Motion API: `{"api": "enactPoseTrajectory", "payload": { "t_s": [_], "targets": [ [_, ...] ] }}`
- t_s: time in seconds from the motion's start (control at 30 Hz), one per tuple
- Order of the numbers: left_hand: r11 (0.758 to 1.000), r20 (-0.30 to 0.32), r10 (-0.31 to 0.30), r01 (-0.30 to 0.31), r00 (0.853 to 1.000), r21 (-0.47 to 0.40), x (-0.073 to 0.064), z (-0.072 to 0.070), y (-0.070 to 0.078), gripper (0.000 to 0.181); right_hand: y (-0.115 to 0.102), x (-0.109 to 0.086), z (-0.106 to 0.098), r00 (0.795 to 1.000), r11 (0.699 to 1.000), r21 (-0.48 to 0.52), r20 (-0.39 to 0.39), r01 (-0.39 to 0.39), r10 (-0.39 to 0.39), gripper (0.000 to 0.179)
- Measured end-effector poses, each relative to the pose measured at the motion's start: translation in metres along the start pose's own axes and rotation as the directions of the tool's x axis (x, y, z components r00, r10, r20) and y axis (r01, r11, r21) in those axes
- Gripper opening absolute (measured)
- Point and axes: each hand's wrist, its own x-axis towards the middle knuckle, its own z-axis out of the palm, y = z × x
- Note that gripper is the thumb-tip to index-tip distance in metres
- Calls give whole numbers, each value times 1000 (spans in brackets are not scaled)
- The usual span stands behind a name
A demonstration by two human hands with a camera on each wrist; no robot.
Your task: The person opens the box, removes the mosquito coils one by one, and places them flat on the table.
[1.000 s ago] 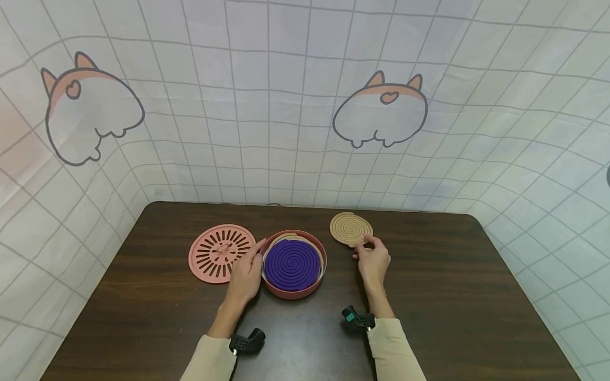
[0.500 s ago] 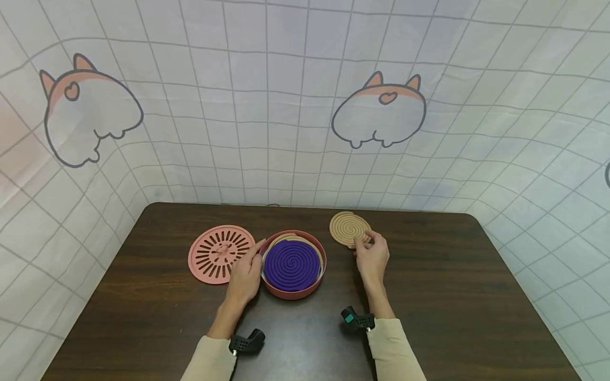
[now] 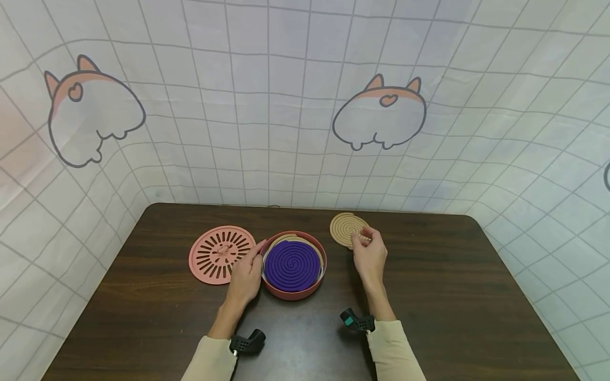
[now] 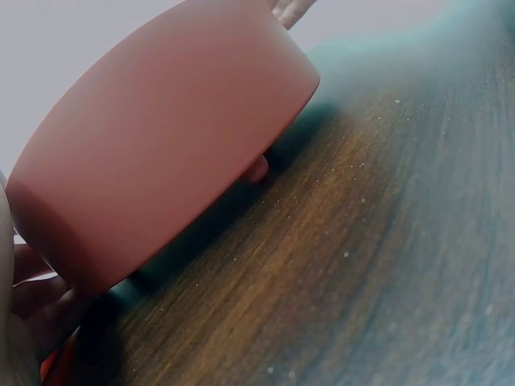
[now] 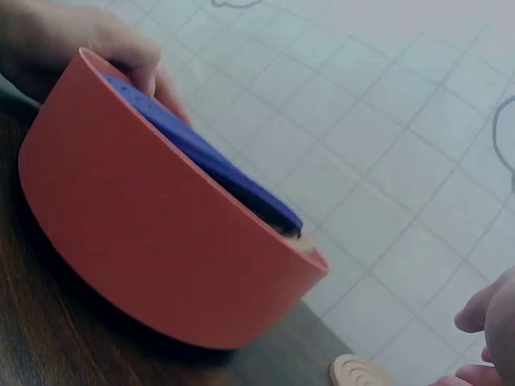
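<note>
A round reddish mosquito coil box [image 3: 292, 295] stands at the middle of the table, its outer wall [image 4: 169, 121] filling much of the left wrist view. A purple mosquito coil [image 3: 292, 265] lies on top inside it, with beige coils [image 3: 294, 237] showing beneath. My left hand [image 3: 246, 275] grips the box's left rim, fingers bent over the edge in the right wrist view. To the right, a beige mosquito coil [image 3: 344, 228] lies on the table. My right hand [image 3: 370, 260] hovers at this coil's near right edge, thumb and forefinger apart, overlapping it in the head view.
A pink slotted lid [image 3: 221, 255] lies flat left of the box, close to my left hand. The dark wooden table [image 3: 452, 296] meets a white gridded curtain [image 3: 305, 132] at its back edge. Each wrist wears a black camera.
My right fingers have come off the beige coil's right edge and shifted slightly left over it. The coil stays in place. My left hand and the box have not moved.
</note>
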Motion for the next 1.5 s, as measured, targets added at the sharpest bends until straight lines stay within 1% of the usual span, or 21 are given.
{"api": "enactPoseTrajectory", "payload": {
  "t_s": [0.1,0.37,0.53,0.7,1.07,1.33,1.5],
  "targets": [
    [1000,6,-3,3,1000,-6,0,0,0,42,-3,-1,0,1000,1000,11,9,9,-9,46],
    [1000,6,-5,5,1000,-11,0,1,0,42,-13,-5,1,998,999,3,38,40,-40,46],
    [1000,4,-5,5,1000,-5,0,1,1,42,-19,-8,1,997,998,-11,47,63,-62,46],
    [1000,0,2,-2,1000,0,1,1,1,42,-23,-10,1,994,996,-27,78,85,-82,47],
    [1000,-3,0,0,1000,2,0,1,1,42,-33,-16,2,986,991,-10,100,131,-130,42],
    [1000,3,-4,4,1000,1,0,1,2,42,-41,-22,5,971,989,34,185,145,-149,42],
    [1000,1,-5,5,1000,1,0,1,2,42,-42,-26,6,960,986,8,227,168,-165,39]
  ]
}}
